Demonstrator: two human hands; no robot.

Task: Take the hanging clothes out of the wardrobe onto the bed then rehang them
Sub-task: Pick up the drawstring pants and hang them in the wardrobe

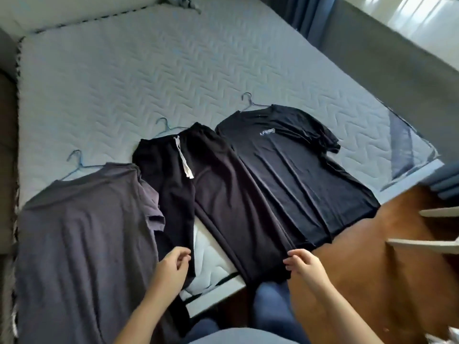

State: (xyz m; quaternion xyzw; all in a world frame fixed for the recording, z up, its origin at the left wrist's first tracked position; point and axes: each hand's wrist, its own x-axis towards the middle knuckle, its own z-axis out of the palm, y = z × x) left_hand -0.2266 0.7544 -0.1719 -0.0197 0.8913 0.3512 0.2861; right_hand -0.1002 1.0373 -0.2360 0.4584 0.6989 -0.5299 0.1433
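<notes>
The right hand (304,265) pinched the hem of the nearer leg of the black trousers (223,189) between curled fingertips; the left hand (173,265) lay curled against the inner edge of the other leg, but whether it actually held cloth could not be told; both legs ran away from the hands up to a waistband with a white drawstring (183,160), and their hems hung over the near edge of the mattress (124,70), just in front of the hands

The risks, as I judged them: a hard tug toward the body could slide the waistband off its hanger, or pull the whole garment over the edge onto the wooden floor (347,281) under the right hand; the leg by the right hand lay touching, perhaps overlapping, the side of the black T-shirt (298,175) beyond it, so dragging that leg might rumple or shift the shirt; outward of the left hand the grey T-shirt (82,232) also drooped over the edge and could slip if brushed

Counted: two hands; three garments, being one pair of trousers, one black T-shirt and one grey T-shirt; three wire hangers (80,163), one hook showing at the far end of each garment; one drawstring; one mattress
</notes>
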